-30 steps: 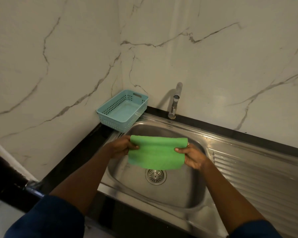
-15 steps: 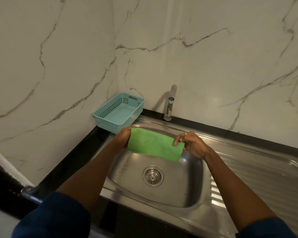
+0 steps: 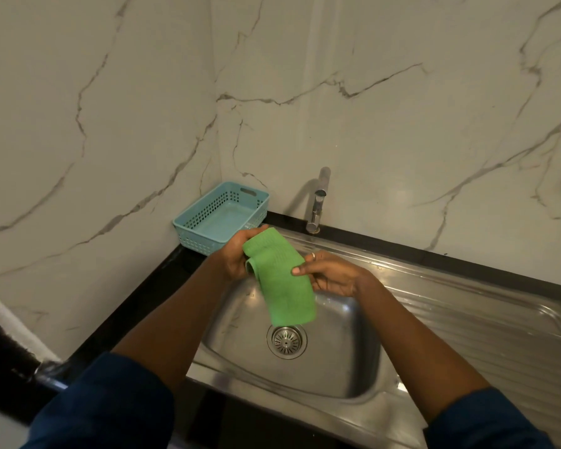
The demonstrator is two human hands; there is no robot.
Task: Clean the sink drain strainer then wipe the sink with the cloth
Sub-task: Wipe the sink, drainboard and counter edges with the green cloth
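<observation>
A folded green cloth point(image 3: 280, 277) hangs over the steel sink basin point(image 3: 344, 361), above the round metal drain strainer point(image 3: 286, 340) seated in the basin floor. My left hand point(image 3: 237, 254) grips the cloth's upper left end. My right hand point(image 3: 331, 273) pinches its right edge between thumb and fingers. The cloth's lower end dangles just above the strainer, covering the strainer's top rim.
A light blue perforated basket point(image 3: 222, 217) stands at the back left corner on the black counter point(image 3: 136, 306). A chrome tap point(image 3: 318, 202) rises behind the basin. The ribbed drainboard point(image 3: 486, 319) stretches to the right. Marble walls close off the back and left.
The cloth was held spread wide between both hands; now it is folded narrower and hangs lengthwise, with my hands closer together.
</observation>
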